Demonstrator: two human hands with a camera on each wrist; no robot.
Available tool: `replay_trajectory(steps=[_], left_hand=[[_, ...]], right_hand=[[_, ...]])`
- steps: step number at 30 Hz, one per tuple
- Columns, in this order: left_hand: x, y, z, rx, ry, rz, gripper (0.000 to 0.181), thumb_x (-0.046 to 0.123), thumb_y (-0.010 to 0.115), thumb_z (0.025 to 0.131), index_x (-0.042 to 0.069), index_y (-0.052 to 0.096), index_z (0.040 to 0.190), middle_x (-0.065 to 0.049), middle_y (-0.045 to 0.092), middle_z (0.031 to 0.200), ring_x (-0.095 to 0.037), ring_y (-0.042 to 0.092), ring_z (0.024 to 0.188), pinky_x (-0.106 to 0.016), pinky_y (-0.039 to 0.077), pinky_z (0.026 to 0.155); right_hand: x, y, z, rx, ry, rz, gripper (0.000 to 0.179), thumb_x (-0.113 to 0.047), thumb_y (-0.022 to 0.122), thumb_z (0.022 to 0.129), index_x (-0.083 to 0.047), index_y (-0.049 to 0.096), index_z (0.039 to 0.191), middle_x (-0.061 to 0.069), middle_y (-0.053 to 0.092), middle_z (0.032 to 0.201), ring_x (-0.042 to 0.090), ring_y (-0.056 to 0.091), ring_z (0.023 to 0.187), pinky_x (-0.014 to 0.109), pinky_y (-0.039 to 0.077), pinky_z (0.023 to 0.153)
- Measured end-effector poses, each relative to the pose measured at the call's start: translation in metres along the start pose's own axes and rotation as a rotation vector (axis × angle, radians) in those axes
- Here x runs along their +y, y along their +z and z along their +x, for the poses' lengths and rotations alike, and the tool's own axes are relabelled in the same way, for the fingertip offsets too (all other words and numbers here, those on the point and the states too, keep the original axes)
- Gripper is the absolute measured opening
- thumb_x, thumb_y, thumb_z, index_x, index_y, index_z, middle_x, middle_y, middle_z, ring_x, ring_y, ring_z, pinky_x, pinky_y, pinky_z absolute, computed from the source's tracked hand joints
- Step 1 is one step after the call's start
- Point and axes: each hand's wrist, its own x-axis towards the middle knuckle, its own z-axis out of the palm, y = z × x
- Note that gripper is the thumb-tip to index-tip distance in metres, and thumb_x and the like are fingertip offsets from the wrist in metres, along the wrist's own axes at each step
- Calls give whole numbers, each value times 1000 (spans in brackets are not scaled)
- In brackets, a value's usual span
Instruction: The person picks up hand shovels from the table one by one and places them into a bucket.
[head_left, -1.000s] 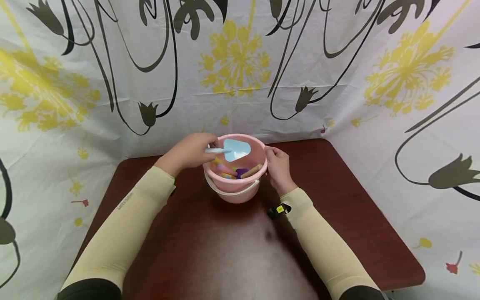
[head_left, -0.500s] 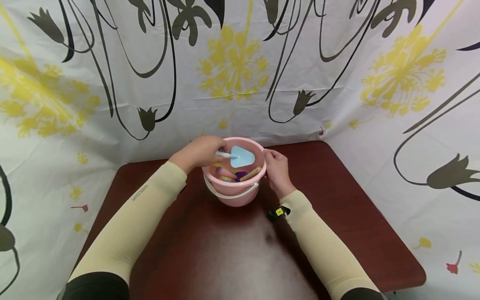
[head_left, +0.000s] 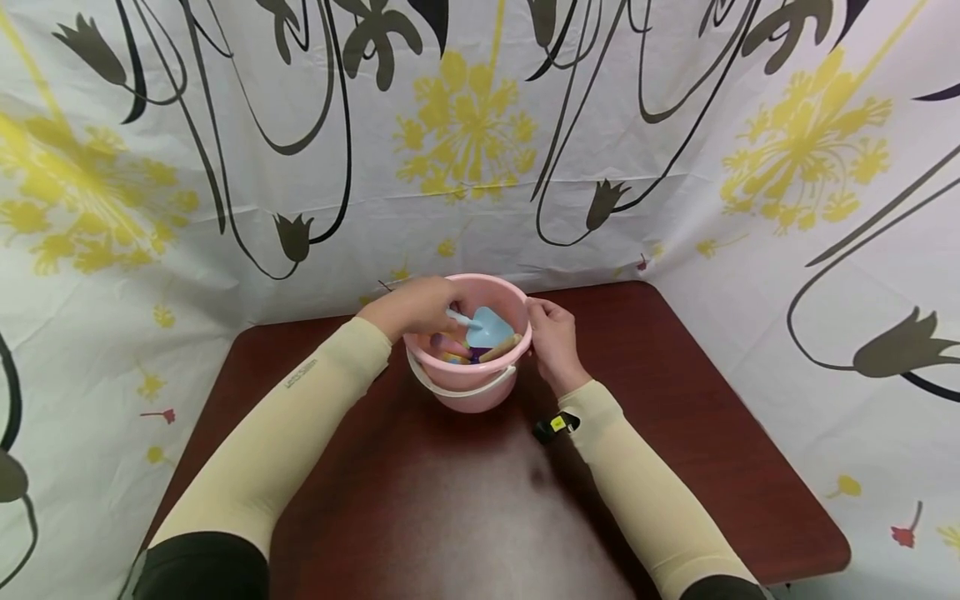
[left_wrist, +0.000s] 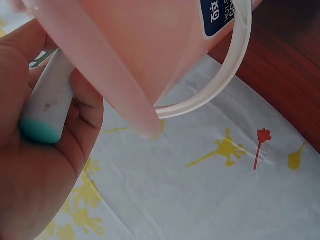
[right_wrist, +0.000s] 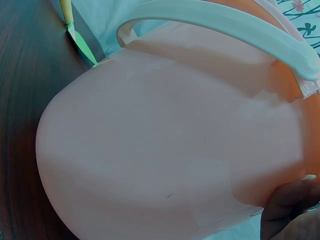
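A pink bucket (head_left: 467, 402) with its white handle (head_left: 480, 389) hanging down stands near the table's far side. Over its left rim reaches my left hand (head_left: 418, 307), gripping a light blue toy shovel (head_left: 491, 328) by the handle. The shovel's blade is inside the bucket, above other items. In the left wrist view the fingers curl round the shovel's pale handle (left_wrist: 47, 102), which has a teal end. At the right rim, my right hand (head_left: 556, 340) pinches the bucket's edge; the right wrist view shows its fingertips (right_wrist: 285, 202) against the pink wall.
Inside the bucket lie a pink piece (head_left: 452, 345), a purple piece (head_left: 480, 356) and a tan stick-like piece (head_left: 502, 347). The right wrist view shows a green-bladed tool (right_wrist: 82, 45) beyond the bucket. A patterned cloth (head_left: 480, 225) hangs behind the brown table (head_left: 660, 375).
My left hand has moved right and down with the blue shovel, bringing its blade from above the bucket's opening down into it. The right hand stays on the rim.
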Motion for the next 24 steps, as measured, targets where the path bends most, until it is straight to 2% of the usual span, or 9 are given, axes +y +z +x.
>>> replay_trajectory(steps=[8,13,17,24], left_hand=[[2,2,5,-18,-1,-65,12,21,79,105,13,76,113,-2,70,109,-23,59,96,-38,50,90],[4,2,9,-49,-23,-120,14,22,77,106,11,75,115,-2,68,103,-22,57,89,-36,49,83],[6,3,13,-69,-17,-166,15,21,77,107,8,74,113,-4,68,101,-22,56,87,-37,49,83],[5,8,20,-82,11,-96,11,18,74,107,8,79,111,-2,73,98,-19,62,90,-36,53,88]], right_hand=[[0,1,-1,15,-17,15,35,-26,62,113,1,76,130,37,69,111,8,54,46,22,44,43],[-1,2,-1,19,-20,24,34,-25,63,112,1,77,129,38,69,110,9,54,45,22,43,42],[-1,2,-1,18,-23,21,33,-24,63,112,1,77,128,36,70,108,9,53,45,23,43,42],[-1,0,-1,12,-25,12,32,-25,62,112,-2,78,128,34,69,105,10,53,45,23,45,43]])
